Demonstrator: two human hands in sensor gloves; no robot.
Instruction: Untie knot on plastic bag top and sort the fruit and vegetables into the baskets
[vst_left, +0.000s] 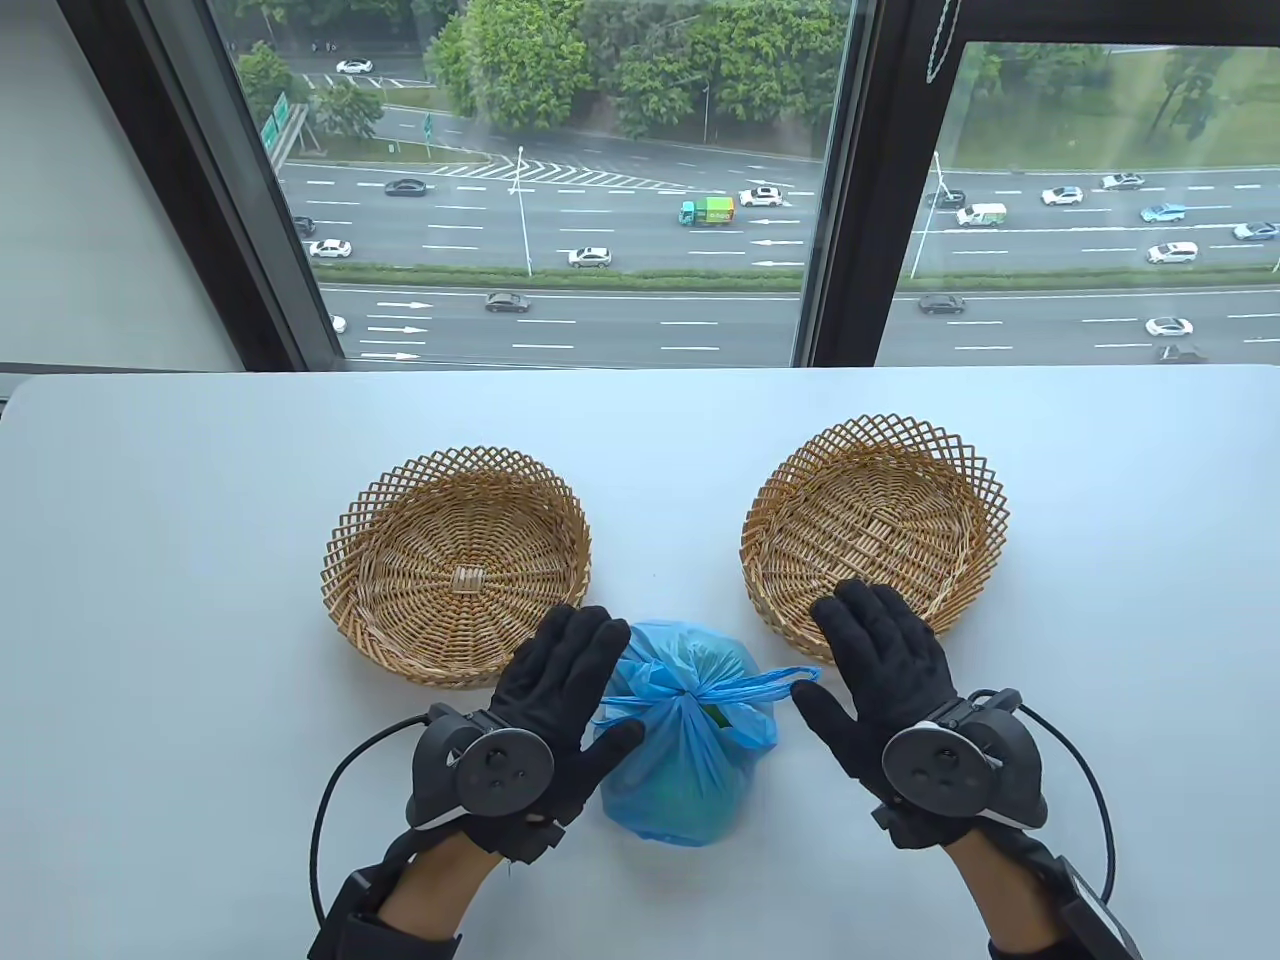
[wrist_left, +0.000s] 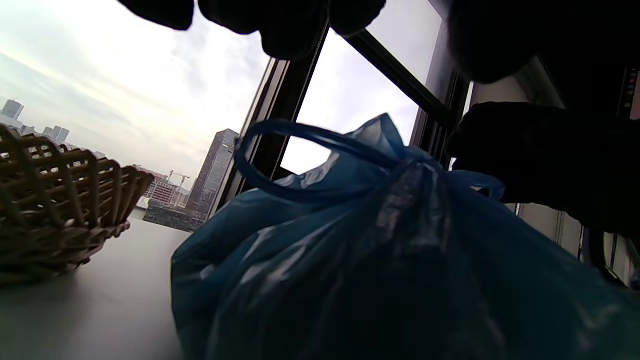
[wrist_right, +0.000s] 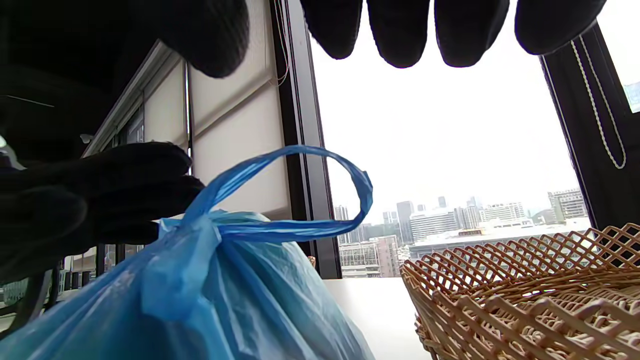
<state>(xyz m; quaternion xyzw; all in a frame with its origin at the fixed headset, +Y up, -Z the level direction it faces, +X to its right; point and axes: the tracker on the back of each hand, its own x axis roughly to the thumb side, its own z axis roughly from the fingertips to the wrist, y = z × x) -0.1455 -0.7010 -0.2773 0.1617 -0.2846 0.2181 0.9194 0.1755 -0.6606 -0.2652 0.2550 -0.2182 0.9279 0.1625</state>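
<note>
Blue thin crinkly plastic bag (vst_left: 685, 740), knotted at top, sits on the white smooth table (vst_left: 150, 600) at 6 o'clock, between and just in front of both baskets, so either is an easy reach once it opens. Knot (vst_left: 690, 695) still tied; loop handle (vst_left: 770, 682) sticks out toward 3 o'clock. Something green shows through the film, contents otherwise unclear. Left black-gloved hand (vst_left: 560, 705) and right black-gloved hand (vst_left: 880, 690) flank the bag at 9 and 3, fingers straight and spread, gripping nothing; left thumb near the knot, contact uncertain. Left round woven wicker basket (vst_left: 455, 570) at 10 o'clock, right round woven wicker basket (vst_left: 875, 520) at 2, both lattice-rimmed and holding nothing yet.
</note>
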